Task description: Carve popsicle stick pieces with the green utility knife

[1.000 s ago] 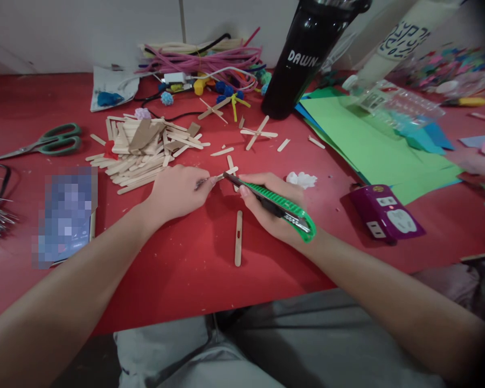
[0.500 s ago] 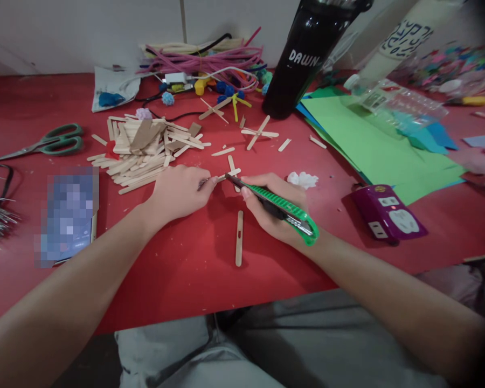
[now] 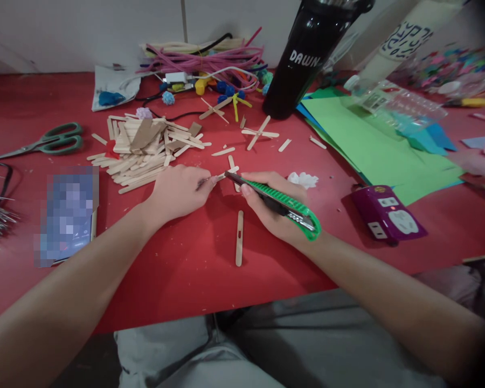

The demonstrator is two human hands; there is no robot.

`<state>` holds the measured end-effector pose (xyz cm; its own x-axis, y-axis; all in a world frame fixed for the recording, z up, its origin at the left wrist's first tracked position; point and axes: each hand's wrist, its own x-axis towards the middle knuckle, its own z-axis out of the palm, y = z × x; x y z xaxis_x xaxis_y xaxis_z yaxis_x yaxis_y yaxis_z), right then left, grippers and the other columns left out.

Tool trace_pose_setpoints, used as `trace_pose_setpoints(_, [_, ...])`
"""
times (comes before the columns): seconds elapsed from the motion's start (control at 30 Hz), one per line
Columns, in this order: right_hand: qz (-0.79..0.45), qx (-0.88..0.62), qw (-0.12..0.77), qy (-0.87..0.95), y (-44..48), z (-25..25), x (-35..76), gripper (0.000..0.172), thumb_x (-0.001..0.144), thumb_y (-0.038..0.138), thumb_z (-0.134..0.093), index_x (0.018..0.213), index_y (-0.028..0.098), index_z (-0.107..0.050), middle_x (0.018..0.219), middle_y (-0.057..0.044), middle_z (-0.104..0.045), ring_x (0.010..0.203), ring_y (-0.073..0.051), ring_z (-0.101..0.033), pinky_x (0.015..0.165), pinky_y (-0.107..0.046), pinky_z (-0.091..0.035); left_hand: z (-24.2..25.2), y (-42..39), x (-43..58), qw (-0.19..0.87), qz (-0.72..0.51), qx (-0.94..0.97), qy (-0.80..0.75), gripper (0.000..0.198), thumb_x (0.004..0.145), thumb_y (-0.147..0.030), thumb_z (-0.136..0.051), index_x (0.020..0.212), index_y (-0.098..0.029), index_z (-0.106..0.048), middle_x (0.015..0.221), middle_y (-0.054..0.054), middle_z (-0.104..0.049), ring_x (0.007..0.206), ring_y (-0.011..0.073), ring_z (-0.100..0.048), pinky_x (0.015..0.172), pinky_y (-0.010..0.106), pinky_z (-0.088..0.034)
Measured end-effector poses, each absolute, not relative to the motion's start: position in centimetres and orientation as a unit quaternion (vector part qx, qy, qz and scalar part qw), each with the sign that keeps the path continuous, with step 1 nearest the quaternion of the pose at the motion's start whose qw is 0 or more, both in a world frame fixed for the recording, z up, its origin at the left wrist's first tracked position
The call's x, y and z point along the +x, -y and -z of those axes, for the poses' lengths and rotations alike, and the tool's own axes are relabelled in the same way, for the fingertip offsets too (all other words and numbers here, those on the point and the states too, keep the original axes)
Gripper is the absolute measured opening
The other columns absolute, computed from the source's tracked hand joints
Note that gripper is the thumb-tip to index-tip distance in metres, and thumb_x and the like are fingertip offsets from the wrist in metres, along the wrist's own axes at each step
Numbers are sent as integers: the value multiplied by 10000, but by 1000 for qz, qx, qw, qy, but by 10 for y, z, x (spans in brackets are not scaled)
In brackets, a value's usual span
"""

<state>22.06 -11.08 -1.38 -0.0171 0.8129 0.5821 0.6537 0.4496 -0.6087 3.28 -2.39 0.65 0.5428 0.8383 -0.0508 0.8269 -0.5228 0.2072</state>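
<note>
My left hand (image 3: 184,193) is closed on the end of a wooden stick (image 3: 222,176), and a thin dark item also sticks out by its fingers. My right hand (image 3: 272,207) grips a green box cutter (image 3: 285,202), its dark tip touching the stick near the middle. Another stick (image 3: 231,161) stands or lies crosswise just behind that tip. Nearer the table's front edge lies a single stick with a small slot in it (image 3: 240,238). Behind my hands rests a crossed pair of sticks (image 3: 260,133).
A heap of sticks (image 3: 145,148), green scissors (image 3: 60,140) and a phone (image 3: 70,215) lie left. Toward the back are pink pipe cleaners (image 3: 202,62) and a black bottle (image 3: 307,59). Green paper (image 3: 388,145) and a purple power adapter (image 3: 389,213) lie right.
The rear end of the box cutter has tilted up slightly in my right hand. My left hand and the held stick have barely moved.
</note>
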Motion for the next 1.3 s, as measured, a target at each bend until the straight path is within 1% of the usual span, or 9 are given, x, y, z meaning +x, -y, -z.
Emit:
trace_pose_setpoints(0.23, [-86, -507, 464, 721, 111, 11, 220, 160, 892, 238, -597, 1032, 193, -661, 899, -49, -739, 727, -137, -692, 645, -236, -558, -5, 24, 32, 98, -41, 874, -474, 464, 918, -490, -327, 657, -208, -587, 687, 47, -673, 655, 200, -580, 541, 314, -227])
trace_pose_setpoints(0.37, [-94, -498, 460, 729, 111, 10, 221, 161, 898, 240, -590, 1039, 202, -658, 888, -41, -740, 701, -129, -683, 627, -231, -553, -4, 24, 31, 99, -41, 875, -472, 437, 916, -464, -342, 679, -210, -607, 704, 44, -682, 663, 199, -584, 548, 317, -242])
trace_pose_setpoints(0.43, [-97, -491, 461, 733, 110, 11, 222, 166, 900, 239, -590, 1045, 201, -660, 895, -41, -740, 695, -126, -681, 642, -232, -557, -5, 23, 31, 102, -37, 875, -471, 431, 917, -453, -340, 695, -211, -618, 721, 47, -688, 680, 204, -589, 553, 318, -250])
trace_pose_setpoints(0.6, [-108, -473, 468, 738, 109, 14, 225, 164, 896, 232, -597, 1039, 205, -673, 942, -49, -744, 775, -144, -701, 711, -252, -573, -8, 22, 30, 136, -41, 868, -476, 482, 931, -504, -301, 697, -209, -602, 706, 47, -667, 651, 191, -559, 546, 320, -257])
trace_pose_setpoints(0.7, [-110, -478, 473, 732, 109, 14, 225, 152, 889, 219, -605, 1023, 206, -677, 946, -49, -745, 783, -147, -704, 714, -255, -576, -8, 21, 29, 156, -45, 860, -484, 523, 941, -537, -258, 689, -206, -576, 679, 43, -642, 604, 173, -521, 546, 316, -259])
trace_pose_setpoints(0.8, [-117, -476, 476, 730, 110, 13, 225, 164, 872, 196, -625, 1025, 204, -681, 949, -48, -745, 784, -146, -707, 724, -255, -578, -8, 20, 30, 159, -49, 855, -492, 523, 943, -539, -242, 707, -208, -572, 684, 41, -632, 611, 174, -509, 552, 312, -261])
trace_pose_setpoints(0.93, [-147, -468, 489, 722, 110, 11, 225, 170, 855, 172, -646, 1014, 207, -693, 939, -43, -748, 803, -147, -712, 742, -255, -581, -8, 21, 31, 155, -49, 853, -496, 504, 942, -517, -257, 732, -211, -597, 704, 46, -640, 631, 182, -518, 562, 315, -271])
trace_pose_setpoints(1.1, [-221, -465, 488, 705, 106, 10, 229, 173, 864, 183, -637, 1015, 231, -707, 989, -43, -745, 882, -164, -712, 799, -292, -573, -10, 21, 32, 163, -40, 849, -501, 486, 932, -514, -292, 713, -207, -600, 664, 35, -617, 587, 167, -486, 553, 312, -255])
trace_pose_setpoints(1.3, [-271, -451, 475, 706, 102, 8, 235, 129, 834, 218, -667, 952, 227, -719, 880, -23, -722, 761, -145, -668, 704, -280, -539, -7, 19, 29, 155, -42, 858, -488, 471, 932, -499, -303, 705, -202, -589, 670, 31, -614, 600, 163, -480, 551, 306, -245])
